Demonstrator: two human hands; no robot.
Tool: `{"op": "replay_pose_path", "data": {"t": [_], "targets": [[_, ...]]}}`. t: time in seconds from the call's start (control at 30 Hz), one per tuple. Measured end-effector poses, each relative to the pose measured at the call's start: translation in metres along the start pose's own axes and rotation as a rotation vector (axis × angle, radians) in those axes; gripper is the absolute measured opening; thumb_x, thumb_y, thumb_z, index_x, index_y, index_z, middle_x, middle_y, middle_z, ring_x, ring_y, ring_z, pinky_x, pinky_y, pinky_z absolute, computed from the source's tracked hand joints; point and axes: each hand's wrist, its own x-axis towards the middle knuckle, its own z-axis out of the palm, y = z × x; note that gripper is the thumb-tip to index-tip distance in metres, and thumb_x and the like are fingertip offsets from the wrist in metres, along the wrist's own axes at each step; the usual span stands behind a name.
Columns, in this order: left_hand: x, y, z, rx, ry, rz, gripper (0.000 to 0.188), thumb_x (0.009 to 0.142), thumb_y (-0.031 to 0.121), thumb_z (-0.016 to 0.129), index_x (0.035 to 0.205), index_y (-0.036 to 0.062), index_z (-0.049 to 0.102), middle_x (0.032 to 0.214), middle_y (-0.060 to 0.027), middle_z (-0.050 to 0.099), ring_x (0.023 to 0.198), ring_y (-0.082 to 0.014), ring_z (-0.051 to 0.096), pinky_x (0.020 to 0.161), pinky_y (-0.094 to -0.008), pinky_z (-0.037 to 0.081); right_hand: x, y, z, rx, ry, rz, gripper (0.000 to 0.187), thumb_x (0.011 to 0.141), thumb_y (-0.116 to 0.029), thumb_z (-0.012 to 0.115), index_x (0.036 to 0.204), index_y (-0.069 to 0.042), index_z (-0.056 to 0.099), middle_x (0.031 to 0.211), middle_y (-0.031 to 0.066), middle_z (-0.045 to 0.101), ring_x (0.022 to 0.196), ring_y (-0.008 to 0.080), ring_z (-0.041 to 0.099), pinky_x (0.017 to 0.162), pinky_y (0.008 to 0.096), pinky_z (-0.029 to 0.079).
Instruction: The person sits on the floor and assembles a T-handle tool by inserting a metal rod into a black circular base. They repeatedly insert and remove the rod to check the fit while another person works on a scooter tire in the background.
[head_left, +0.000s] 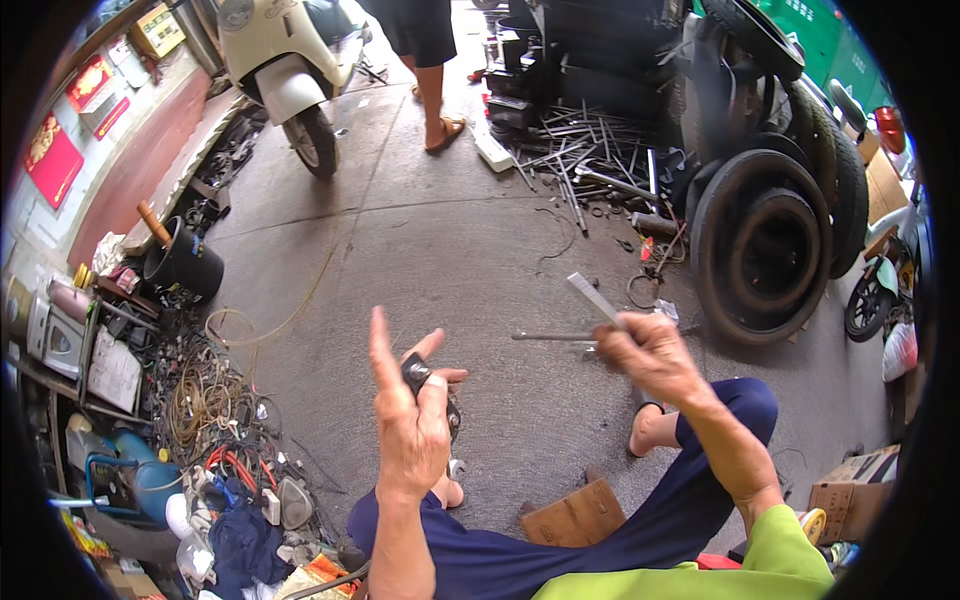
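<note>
Okay, so our left hand [412,430] pinches a small black part [414,369], index finger sticking out. Our right hand [655,358] grips a flat metal strip [592,297], maybe a file, slanting forward-left, well apart, ahead and right of that part.

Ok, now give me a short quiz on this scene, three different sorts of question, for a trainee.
1. Multiple choice: what is the left hand holding?
A. A tyre
B. A small black part
C. A cardboard box

2. True or false: the right hand holds a flat metal strip.

3. Fill in the blank: a brown stick pokes up from a black ____ on the left side of the picture.

Key: 1. B; 2. True; 3. bucket.
</note>
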Motion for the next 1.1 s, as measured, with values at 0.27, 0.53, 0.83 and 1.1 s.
{"op": "replay_pose_path", "data": {"t": [0.27, 0.53, 0.83, 1.1], "targets": [[0.043, -0.036, -0.03, 0.072, 0.074, -0.024, 0.073, 0.088, 0.0, 0.04, 0.152, 0.0097, 0.007, 0.12, -0.0234, 0.06, 0.08, -0.0172, 0.068, 0.064, -0.0267, 0.052, -0.008, -0.048, -0.057, 0.419, 0.251, -0.215, 0.038, 0.101, -0.034, 0.05, 0.084, -0.002, 0.063, 0.055, 0.0045, 0.058, 0.035, 0.0009, 0.034, 0.035, 0.0178, 0.02], [0.036, -0.027, -0.028, 0.186, 0.17, 0.063, 0.069, 0.09, -0.001, 0.038, 0.152, 0.0094, 0.011, 0.121, -0.0245, 0.059, 0.082, -0.0177, 0.067, 0.072, -0.0304, 0.053, -0.012, -0.052, -0.052, 0.498, 0.184, -0.152, 0.04, 0.101, -0.035, 0.048, 0.082, -0.002, 0.061, 0.054, 0.0075, 0.057, 0.034, 0.0021, 0.033, 0.034, 0.018, 0.021], [0.027, -0.032, -0.016, 0.259, 0.196, 0.125, 0.066, 0.09, 0.001, 0.037, 0.151, 0.0092, 0.014, 0.114, -0.023, 0.063, 0.071, -0.014, 0.065, 0.056, -0.0258, 0.05, -0.011, -0.048, -0.046, 0.556, 0.103, -0.097, 0.039, 0.102, -0.033, 0.046, 0.084, -0.001, 0.061, 0.056, 0.009, 0.058, 0.034, 0.0017, 0.031, 0.034, 0.0176, 0.022], [0.019, -0.018, -0.015, 0.186, 0.194, -0.048, 0.053, 0.091, -0.002, 0.038, 0.142, 0.0055, 0.03, 0.115, -0.0188, 0.06, 0.08, -0.0153, 0.065, 0.075, -0.0272, 0.052, -0.012, -0.046, -0.047, 0.59, 0.128, -0.024, 0.039, 0.102, -0.034, 0.046, 0.082, -0.002, 0.059, 0.051, 0.0081, 0.054, 0.032, 0.0031, 0.03, 0.032, 0.0185, 0.021]]}}
